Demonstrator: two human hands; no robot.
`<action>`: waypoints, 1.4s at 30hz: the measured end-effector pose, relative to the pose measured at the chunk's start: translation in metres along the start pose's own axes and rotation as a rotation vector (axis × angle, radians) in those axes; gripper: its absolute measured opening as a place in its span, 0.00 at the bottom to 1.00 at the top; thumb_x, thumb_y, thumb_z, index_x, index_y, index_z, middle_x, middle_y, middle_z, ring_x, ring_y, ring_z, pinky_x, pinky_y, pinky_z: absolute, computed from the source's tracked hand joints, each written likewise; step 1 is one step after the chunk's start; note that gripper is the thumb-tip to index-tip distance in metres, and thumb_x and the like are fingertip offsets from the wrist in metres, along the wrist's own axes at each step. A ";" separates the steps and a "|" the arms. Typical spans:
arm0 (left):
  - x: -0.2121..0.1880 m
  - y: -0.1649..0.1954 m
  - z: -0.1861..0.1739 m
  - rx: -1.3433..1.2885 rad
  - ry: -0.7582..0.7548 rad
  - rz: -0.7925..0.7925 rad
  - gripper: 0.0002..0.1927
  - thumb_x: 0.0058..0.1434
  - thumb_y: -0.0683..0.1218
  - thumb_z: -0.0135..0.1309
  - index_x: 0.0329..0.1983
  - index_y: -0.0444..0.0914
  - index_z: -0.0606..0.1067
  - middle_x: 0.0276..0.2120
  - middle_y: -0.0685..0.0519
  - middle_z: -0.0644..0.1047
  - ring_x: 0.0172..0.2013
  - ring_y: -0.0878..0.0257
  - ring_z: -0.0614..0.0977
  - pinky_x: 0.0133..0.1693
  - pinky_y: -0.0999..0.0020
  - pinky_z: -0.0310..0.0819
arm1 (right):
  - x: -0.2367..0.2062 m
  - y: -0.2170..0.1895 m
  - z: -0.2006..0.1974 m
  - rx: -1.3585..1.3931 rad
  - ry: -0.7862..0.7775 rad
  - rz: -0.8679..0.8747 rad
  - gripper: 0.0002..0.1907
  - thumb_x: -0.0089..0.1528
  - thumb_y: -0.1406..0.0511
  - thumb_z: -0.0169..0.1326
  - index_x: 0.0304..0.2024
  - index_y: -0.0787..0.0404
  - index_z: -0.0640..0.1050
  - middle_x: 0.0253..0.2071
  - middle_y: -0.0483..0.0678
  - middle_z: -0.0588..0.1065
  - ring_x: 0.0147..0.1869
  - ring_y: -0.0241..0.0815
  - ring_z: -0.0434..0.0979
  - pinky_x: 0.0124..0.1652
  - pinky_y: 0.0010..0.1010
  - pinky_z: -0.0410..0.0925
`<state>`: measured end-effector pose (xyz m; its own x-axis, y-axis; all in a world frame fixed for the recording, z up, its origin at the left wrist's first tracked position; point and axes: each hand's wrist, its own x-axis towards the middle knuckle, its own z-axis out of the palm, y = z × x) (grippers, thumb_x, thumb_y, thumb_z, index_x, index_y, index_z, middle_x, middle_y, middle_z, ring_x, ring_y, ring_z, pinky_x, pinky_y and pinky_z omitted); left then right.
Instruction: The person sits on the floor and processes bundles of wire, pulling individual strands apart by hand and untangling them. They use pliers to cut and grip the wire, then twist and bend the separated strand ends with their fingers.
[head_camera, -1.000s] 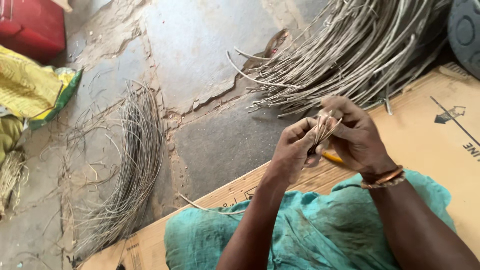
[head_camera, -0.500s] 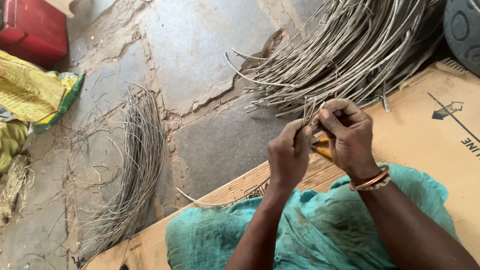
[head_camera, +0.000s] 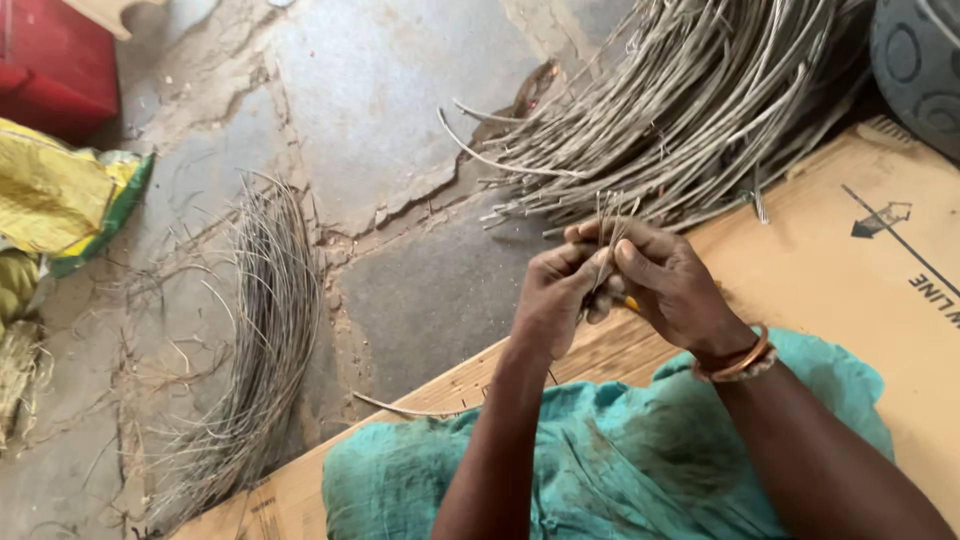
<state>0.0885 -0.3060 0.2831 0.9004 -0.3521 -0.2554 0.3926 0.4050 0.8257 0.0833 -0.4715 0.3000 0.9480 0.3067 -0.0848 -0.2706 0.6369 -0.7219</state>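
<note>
In the head view, the left hand (head_camera: 553, 300) and right hand (head_camera: 668, 285) meet above the near edge of the cardboard sheet (head_camera: 860, 290), both closed on a small tuft of thin fibres (head_camera: 607, 222) standing up between the fingertips. A large bundle of pale canes (head_camera: 690, 110) lies at the sheet's far edge and a smaller curved sheaf of thin strands (head_camera: 262, 330) on the stone floor (head_camera: 400, 90) to the left, so by the look of it most of the material is unworked.

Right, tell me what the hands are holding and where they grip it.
Both hands, left and right, pinch a small bunch of thin strands near its lower end; the tips fan out above the fingers. Something yellow-orange shows under the right hand; what it is cannot be told.
</note>
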 end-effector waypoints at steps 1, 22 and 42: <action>-0.001 0.003 0.000 -0.036 -0.002 -0.028 0.11 0.73 0.43 0.54 0.45 0.28 0.76 0.29 0.50 0.79 0.23 0.67 0.76 0.24 0.73 0.68 | -0.001 0.003 0.000 0.014 -0.052 0.004 0.15 0.72 0.66 0.49 0.58 0.68 0.75 0.46 0.48 0.76 0.37 0.32 0.72 0.37 0.26 0.72; -0.012 0.005 -0.005 0.451 0.053 0.063 0.13 0.75 0.45 0.49 0.44 0.32 0.81 0.23 0.54 0.78 0.17 0.73 0.69 0.18 0.74 0.59 | -0.003 -0.011 0.024 0.045 0.443 -0.272 0.13 0.68 0.65 0.48 0.48 0.65 0.79 0.37 0.44 0.78 0.39 0.31 0.79 0.43 0.23 0.77; -0.036 -0.026 0.010 1.221 0.425 0.559 0.10 0.72 0.45 0.51 0.39 0.35 0.78 0.27 0.45 0.80 0.27 0.50 0.81 0.31 0.57 0.73 | -0.002 0.013 0.012 -0.364 0.562 -0.341 0.06 0.70 0.69 0.55 0.43 0.69 0.80 0.33 0.47 0.79 0.33 0.33 0.78 0.34 0.26 0.74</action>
<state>0.0441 -0.3122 0.2762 0.9544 -0.0231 0.2978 -0.2407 -0.6497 0.7211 0.0760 -0.4556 0.2992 0.9383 -0.3354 -0.0839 0.0329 0.3282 -0.9440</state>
